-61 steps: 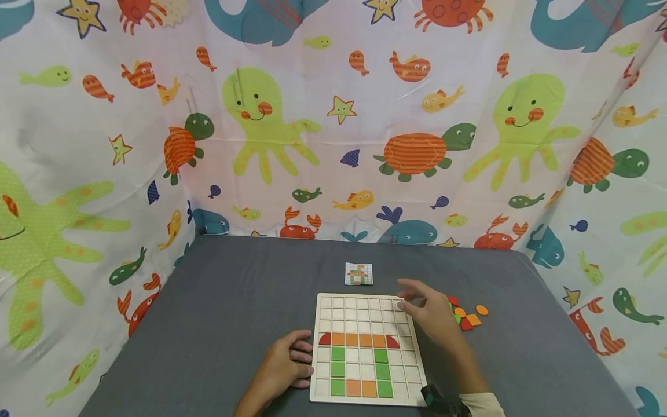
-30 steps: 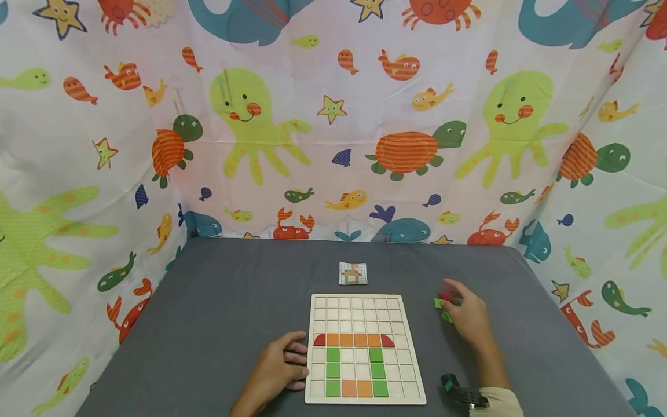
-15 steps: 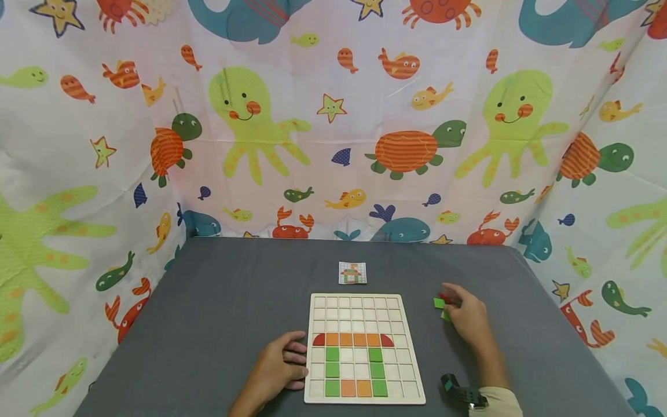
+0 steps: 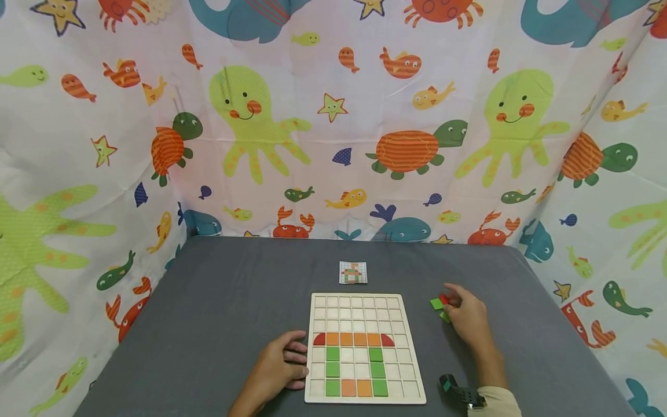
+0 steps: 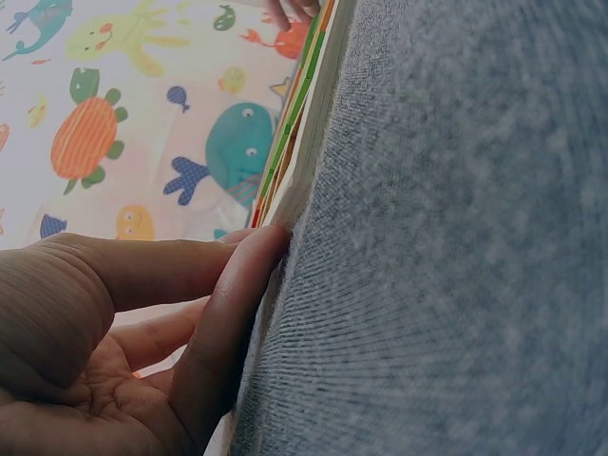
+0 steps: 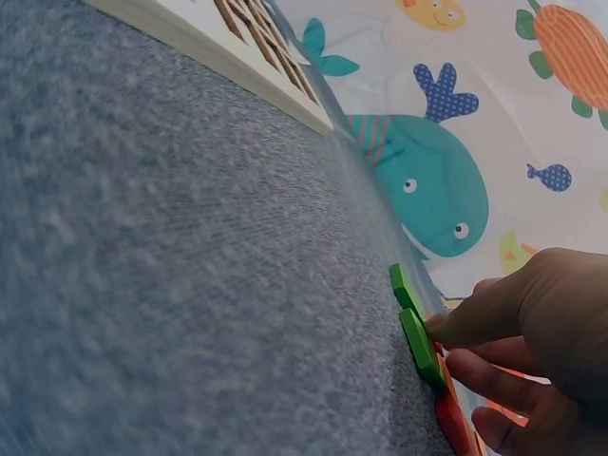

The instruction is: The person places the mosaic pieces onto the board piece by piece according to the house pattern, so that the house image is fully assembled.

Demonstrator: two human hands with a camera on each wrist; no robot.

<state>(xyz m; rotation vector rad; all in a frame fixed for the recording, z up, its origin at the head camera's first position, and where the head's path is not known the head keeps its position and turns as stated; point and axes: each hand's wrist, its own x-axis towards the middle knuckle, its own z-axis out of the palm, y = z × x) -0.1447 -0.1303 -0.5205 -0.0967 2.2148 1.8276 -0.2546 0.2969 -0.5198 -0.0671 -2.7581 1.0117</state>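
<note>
A pale wooden grid board [image 4: 388,313] lies in front of me. On it, red rounded pieces flank a row of orange squares [image 4: 359,340]; below are two columns of green pieces [image 4: 332,370] and two orange squares. My left hand [image 4: 276,365] rests at the board's left side, thumb and finger touching its edge [image 5: 302,161]. To the right of the board, my right hand [image 4: 469,313] reaches over loose pieces. Its thumb [image 6: 465,318] touches down among green tiles [image 6: 418,344] and red ones [image 6: 454,426]. A green tile [image 4: 436,304] shows left of the fingertips; the hand hides other pieces.
A small card [image 4: 352,273] printed with a coloured grid pattern lies behind the board. The grey cloth-covered table [image 4: 250,278] ends at a curtain [image 4: 333,145] with sea animals. A dark device is strapped on the right wrist [image 4: 469,397].
My right hand has gone from over the board's far right corner to the loose pieces. Lately the green tiles by its fingertips have shifted slightly left. The left hand has stayed at the board's edge.
</note>
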